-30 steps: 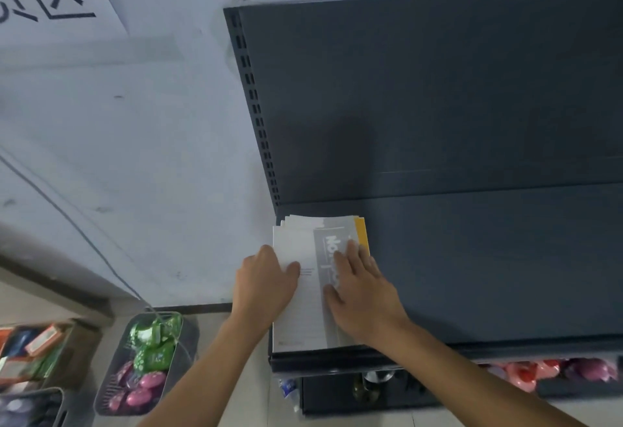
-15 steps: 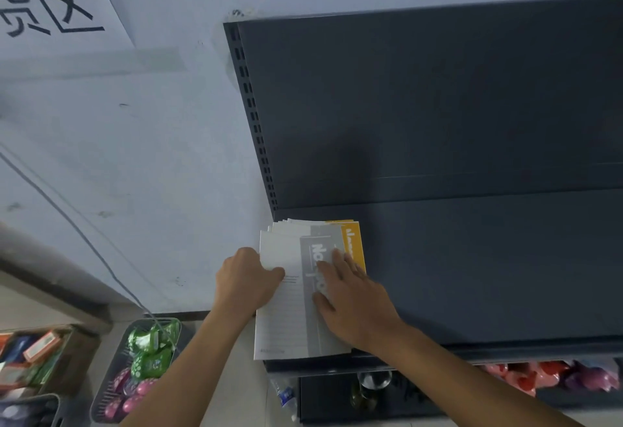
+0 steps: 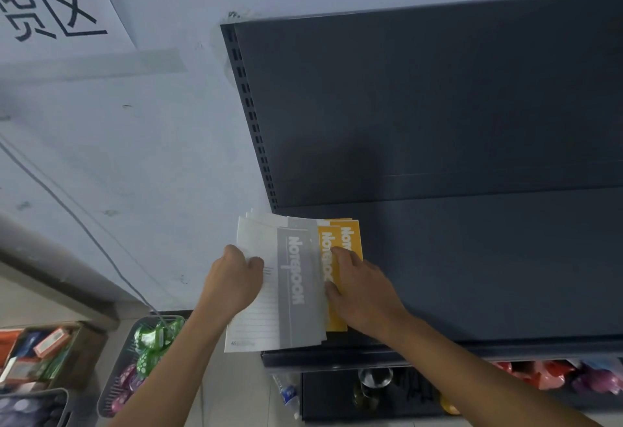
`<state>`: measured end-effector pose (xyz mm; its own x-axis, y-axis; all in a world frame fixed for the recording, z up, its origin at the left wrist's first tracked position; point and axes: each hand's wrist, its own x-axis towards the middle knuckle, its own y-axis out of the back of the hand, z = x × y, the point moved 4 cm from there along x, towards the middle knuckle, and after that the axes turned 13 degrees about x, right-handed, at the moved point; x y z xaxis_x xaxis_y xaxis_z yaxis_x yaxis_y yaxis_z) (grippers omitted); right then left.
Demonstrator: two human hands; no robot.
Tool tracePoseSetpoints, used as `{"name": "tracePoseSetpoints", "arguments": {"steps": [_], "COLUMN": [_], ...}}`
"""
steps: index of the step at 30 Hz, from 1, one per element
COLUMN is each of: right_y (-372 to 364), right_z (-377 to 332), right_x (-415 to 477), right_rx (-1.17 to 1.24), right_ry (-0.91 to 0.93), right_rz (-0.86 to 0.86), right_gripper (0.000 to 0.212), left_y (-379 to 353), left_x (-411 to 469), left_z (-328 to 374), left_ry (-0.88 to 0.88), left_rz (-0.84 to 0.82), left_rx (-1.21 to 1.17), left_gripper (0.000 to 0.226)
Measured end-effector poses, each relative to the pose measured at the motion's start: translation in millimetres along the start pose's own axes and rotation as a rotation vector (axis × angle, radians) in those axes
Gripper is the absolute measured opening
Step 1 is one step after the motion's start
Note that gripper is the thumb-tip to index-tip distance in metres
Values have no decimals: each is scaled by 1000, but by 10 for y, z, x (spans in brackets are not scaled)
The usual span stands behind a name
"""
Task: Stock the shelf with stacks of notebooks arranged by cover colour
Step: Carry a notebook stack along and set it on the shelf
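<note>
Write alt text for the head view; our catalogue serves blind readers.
A person's left hand grips a stack of grey-and-white notebooks overhanging the left end of a dark shelf, while the right hand presses on yellow notebooks lying beside them.

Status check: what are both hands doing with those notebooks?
Left hand grips grey notebooks at their edge. Right hand presses yellow notebooks. Grey ones overhang shelf corner.

Most of the yellow notebooks (image 3: 354,241) under the grey stack (image 3: 296,275); wall sign (image 3: 50,5) cropped at left edge.
</note>
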<state>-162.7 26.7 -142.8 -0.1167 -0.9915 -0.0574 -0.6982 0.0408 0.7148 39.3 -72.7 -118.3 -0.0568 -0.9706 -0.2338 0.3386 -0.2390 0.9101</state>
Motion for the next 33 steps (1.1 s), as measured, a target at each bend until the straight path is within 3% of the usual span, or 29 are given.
{"name": "tracePoseSetpoints", "arguments": {"steps": [3, 7, 11, 13, 16, 23, 33], "right_y": [43, 93, 214, 333, 563, 1106, 2046], "right_z": [18, 9, -23, 8, 166, 712, 1471], "right_x": [42, 114, 182, 189, 86, -421, -1116], "right_rx": [31, 160, 634, 710, 555, 304, 225], "right_ry": [-31, -80, -185, -246, -332, -491, -573], "right_rz": [32, 68, 147, 228, 348, 456, 573], "right_gripper": [40, 49, 44, 40, 37, 25, 24], "left_y": [61, 181, 152, 24, -203, -521, -960], "left_x": [-23, -53, 22, 69, 105, -89, -652], "left_z": [26, 149, 390, 560, 867, 1646, 2851], "left_ry": [-41, -176, -216, -231, -340, -566, -770], "left_rz": [98, 189, 66, -15, -42, 4, -38], "left_rx": [-29, -122, -317, -339, -198, 75, 183], "left_gripper": [17, 18, 22, 24, 33, 36, 39]}}
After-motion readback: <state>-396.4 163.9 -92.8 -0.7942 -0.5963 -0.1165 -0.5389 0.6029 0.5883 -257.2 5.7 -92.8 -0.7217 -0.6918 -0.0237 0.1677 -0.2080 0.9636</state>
